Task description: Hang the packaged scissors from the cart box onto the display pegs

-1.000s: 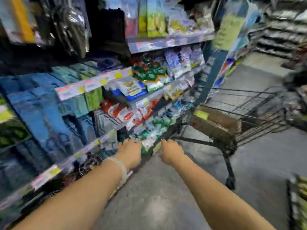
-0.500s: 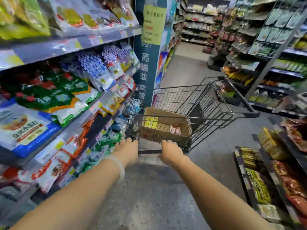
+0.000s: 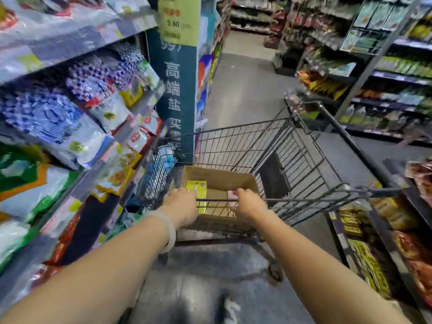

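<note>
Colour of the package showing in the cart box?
Yellow package, head view.

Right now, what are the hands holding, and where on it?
Both the left hand and the right hand grip the shopping cart by its near rim bar.

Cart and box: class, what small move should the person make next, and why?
Probably push the cart on down the aisle. Both hands, left and right, grip its rim, the packs still lie in the box, and no pegs show beside it, only bagged goods on shelves.
</note>
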{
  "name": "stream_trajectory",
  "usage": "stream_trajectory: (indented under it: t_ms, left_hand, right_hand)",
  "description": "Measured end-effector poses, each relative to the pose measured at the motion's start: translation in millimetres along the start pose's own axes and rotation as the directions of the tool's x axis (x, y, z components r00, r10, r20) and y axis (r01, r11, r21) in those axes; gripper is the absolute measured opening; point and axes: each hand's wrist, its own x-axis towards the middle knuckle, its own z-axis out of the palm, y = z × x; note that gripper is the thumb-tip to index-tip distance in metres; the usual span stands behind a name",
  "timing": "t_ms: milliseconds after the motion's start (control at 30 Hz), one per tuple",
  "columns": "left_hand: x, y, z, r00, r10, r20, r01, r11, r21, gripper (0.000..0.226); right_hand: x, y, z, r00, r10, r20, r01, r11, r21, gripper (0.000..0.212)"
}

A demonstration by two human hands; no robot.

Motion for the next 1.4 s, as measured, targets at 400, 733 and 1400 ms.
stream_trajectory:
  t_ms: [400,733,1400]
  left_hand:
    - [244.8,36.8,30.7,0.950,-0.122,0.287,0.152,0.985,-0.084,0.053]
    - [359.3,76.1,144.0,0.828,-0.086,0.554,0.125,0.992,-0.033,0.039]
    - [411.7,80.1,226.5,0.789,-0.163,0.592,0.337,0.921,-0.196,0.051]
  right_hand:
    - [258.8,95.5,34.2,0.952,0.070,0.299,-0.071,0.997,-0.007,0.053]
    - [350.7,156.2,154.8,0.792,0.182,0.582,-0.249,0.968,0.036,0.040]
    - [383.7,164.9,235.0,0.806,0.421,0.416,-0.520,0.840,0.157,0.091]
